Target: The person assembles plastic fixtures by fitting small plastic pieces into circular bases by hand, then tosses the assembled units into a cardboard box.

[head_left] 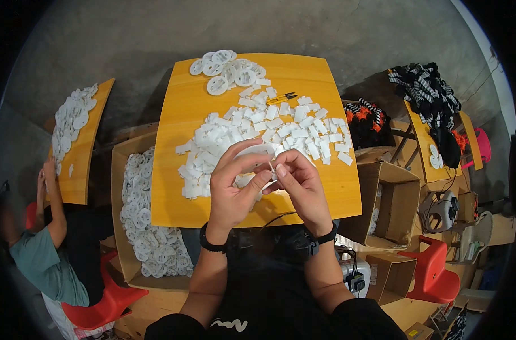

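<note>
Above the near part of the yellow table (337, 198), my two hands meet. My left hand (230, 195) is closed round a round white plastic disc (258, 150), partly hidden behind its fingers. My right hand (303, 192) pinches a small white piece (273, 169) against the left fingertips; its exact shape is hidden. Beneath and beyond my hands spreads a heap of small white rectangular pieces (218, 136). Yellow thread snips (281, 98) lie at the heap's far side. Several white discs (217, 85) are piled at the far left of the table.
Left of the table, a cardboard box (119, 212) holds many white discs. A co-worker (54, 255) sits at another yellow table (96, 136) with a disc pile. On the right stand an open cardboard box (396, 207), a red chair (436, 272) and a small table under black striped textiles (430, 93).
</note>
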`<state>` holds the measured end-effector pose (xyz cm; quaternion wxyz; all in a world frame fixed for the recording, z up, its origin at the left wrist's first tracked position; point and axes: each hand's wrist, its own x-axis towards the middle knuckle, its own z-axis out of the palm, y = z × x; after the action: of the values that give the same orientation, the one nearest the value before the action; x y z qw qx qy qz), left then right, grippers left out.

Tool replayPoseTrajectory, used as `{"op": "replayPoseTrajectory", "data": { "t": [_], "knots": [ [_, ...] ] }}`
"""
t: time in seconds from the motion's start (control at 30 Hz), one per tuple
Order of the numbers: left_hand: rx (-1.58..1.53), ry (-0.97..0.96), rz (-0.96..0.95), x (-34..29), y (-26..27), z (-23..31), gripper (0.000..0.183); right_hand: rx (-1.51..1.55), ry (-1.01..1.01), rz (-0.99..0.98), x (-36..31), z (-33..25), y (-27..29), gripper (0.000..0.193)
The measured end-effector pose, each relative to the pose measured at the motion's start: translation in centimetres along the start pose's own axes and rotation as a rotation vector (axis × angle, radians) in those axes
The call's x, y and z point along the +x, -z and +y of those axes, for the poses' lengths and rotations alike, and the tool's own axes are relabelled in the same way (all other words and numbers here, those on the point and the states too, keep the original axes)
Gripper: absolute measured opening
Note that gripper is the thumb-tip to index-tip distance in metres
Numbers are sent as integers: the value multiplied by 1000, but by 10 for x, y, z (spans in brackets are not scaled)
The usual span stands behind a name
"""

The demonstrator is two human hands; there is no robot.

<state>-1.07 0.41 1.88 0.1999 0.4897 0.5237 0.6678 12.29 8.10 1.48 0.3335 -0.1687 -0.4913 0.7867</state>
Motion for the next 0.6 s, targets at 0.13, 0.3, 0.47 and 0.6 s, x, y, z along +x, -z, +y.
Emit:
{"op": "replayPoseTrajectory", "data": {
  "t": [0.13,0.3,0.47,0.6],
  "knots": [
    [-99,67,-24,-1,5,-3,17,-48,-59,-89,-6,-10,-4,14],
    [-201,129,-80,-3,10,-5,14,-114,-108,-142,-9,-14,-4,16],
    [-268,254,-130,-4,13,-1,10,-244,-68,-160,-11,-19,-1,15],
    [-286,343,-130,-4,10,5,7,-369,7,-166,-12,-18,5,16]
  ]
}}
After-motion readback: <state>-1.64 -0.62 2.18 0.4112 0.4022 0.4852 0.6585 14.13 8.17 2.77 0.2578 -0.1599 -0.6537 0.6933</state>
